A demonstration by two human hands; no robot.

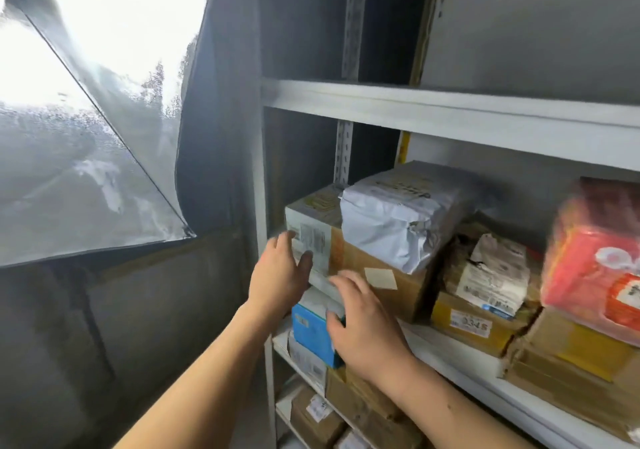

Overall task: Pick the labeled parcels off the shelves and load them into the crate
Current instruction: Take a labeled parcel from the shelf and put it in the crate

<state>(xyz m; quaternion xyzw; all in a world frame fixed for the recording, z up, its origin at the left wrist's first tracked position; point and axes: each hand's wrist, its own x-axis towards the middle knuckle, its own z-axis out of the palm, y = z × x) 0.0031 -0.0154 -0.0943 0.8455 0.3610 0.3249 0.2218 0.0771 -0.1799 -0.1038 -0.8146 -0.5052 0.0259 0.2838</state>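
A brown cardboard box [377, 268] with a white shipping label on its left end sits at the left end of the middle shelf [460, 358]. A white plastic mailer [398, 220] lies on top of it. My left hand [280, 272] reaches to the labeled end of the box, fingers straight, thumb against the label. My right hand [363, 324] is spread over the front lower edge of the box and a blue and white carton [310, 324] under it. Neither hand grips anything. No crate is in view.
Further right on the shelf are a yellow-brown box [474, 324] with a crumpled labeled bag [491, 272], and a red wrapped pack [595, 261] on stacked cartons. Lower shelves hold more labeled boxes [318, 414]. The white shelf above [450, 109] overhangs. A plastic-covered window [86, 119] is left.
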